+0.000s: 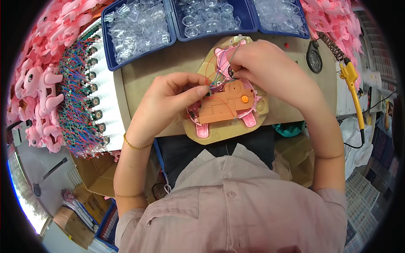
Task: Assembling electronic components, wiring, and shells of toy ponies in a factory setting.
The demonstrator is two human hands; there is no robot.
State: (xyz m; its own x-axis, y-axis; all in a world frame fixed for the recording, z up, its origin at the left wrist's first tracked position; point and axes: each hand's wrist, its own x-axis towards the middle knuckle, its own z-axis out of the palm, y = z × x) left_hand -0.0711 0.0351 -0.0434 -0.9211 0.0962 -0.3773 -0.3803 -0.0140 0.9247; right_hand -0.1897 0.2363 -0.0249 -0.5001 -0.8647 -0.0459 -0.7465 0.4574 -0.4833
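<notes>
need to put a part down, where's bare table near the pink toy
Bare table lies between the blue tray and the left hand, and right of the right hand toward the round black holder. Crowded: the tan jig under the pink toy, and the wired parts at left.

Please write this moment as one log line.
left hand: pinches wires | right hand: on pink toy shell | jig: under shell

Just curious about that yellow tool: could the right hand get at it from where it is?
Probably yes: the yellow soldering iron lies uncovered on the person's right, with nothing between it and the right hand, though its fingers are busy on the pink toy.
</notes>
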